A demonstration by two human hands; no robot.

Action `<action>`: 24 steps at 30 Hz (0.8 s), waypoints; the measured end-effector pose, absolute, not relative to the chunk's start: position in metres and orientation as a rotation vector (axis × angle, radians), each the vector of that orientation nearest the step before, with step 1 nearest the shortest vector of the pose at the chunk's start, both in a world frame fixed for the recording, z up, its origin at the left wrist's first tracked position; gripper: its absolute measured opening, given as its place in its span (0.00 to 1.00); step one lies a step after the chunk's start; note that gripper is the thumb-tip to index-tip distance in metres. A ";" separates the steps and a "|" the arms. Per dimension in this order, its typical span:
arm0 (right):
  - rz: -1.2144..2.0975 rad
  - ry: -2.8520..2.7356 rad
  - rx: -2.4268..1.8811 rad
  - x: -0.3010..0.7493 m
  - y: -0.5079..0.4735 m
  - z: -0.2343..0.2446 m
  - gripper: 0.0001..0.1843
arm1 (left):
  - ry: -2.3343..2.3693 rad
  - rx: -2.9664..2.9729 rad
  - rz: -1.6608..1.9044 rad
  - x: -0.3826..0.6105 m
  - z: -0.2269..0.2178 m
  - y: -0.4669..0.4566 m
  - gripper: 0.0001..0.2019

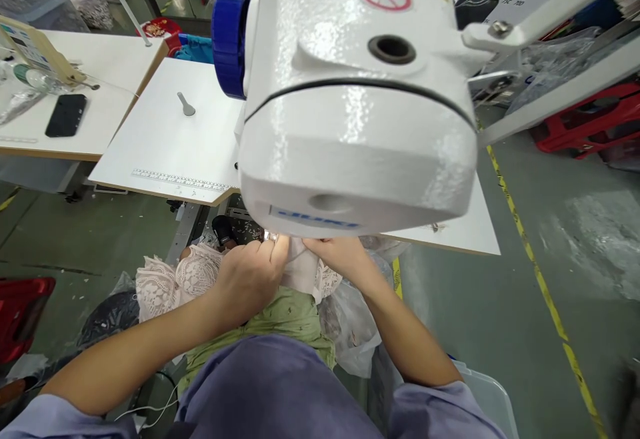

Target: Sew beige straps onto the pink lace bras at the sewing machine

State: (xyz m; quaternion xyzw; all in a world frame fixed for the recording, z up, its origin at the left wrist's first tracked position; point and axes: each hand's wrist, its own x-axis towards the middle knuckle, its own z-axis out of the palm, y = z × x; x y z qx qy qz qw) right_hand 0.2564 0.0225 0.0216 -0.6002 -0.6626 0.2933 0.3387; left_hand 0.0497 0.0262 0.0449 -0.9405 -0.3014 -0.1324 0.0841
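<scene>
A big white sewing machine head [355, 106] fills the middle of the view and hides the needle area. Just below its near edge, my left hand [250, 276] and my right hand [340, 256] meet on a piece of white fabric [303, 272]. Both hands have their fingers closed in a pinch on the fabric's upper edge. Pale pink lace pieces [173, 282] lie heaped on my lap to the left of my left hand, over green cloth [285, 316].
The white machine table [170, 139] carries a printed ruler strip [175, 179] and a small grey lever [186, 104]. A neighbouring table at the left holds a black phone [66, 114]. Clear plastic bags [353, 332] hang by my right knee. Yellow floor tape [540, 279] runs along the right.
</scene>
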 end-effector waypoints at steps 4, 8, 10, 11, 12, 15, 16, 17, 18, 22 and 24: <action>0.762 -1.727 -1.506 0.258 0.021 0.023 0.06 | -0.904 -2.819 -0.396 0.052 0.047 0.027 0.11; 0.762 -1.670 -1.521 0.257 0.018 0.023 0.07 | -0.887 -2.838 -0.425 0.050 0.049 0.028 0.13; 0.745 -1.653 -1.514 0.255 0.018 0.021 0.07 | -0.893 -2.853 -0.425 0.048 0.049 0.029 0.16; 0.739 -1.654 -1.504 0.254 0.018 0.020 0.06 | -0.908 -2.859 -0.417 0.046 0.049 0.029 0.16; 0.739 -1.658 -1.500 0.253 0.018 0.019 0.06 | -0.928 -2.861 -0.406 0.044 0.050 0.029 0.16; 0.767 -1.653 -1.535 0.251 0.018 0.014 0.05 | -0.966 -2.863 -0.399 0.042 0.049 0.028 0.15; 0.780 -1.643 -1.544 0.252 0.017 0.013 0.05 | -0.960 -2.871 -0.400 0.042 0.049 0.028 0.15; 0.789 -1.631 -1.546 0.254 0.016 0.012 0.04 | -0.946 -2.883 -0.402 0.042 0.048 0.028 0.15; 0.795 -1.617 -1.541 0.255 0.015 0.011 0.05 | -0.930 -2.897 -0.409 0.043 0.047 0.028 0.16; 0.796 -1.594 -1.519 0.257 0.014 0.010 0.04 | -0.957 -2.912 -0.429 0.039 0.045 0.030 0.16; 0.778 -1.613 -1.531 0.254 0.014 0.009 0.08 | -1.043 -2.899 -0.411 0.036 0.045 0.030 0.14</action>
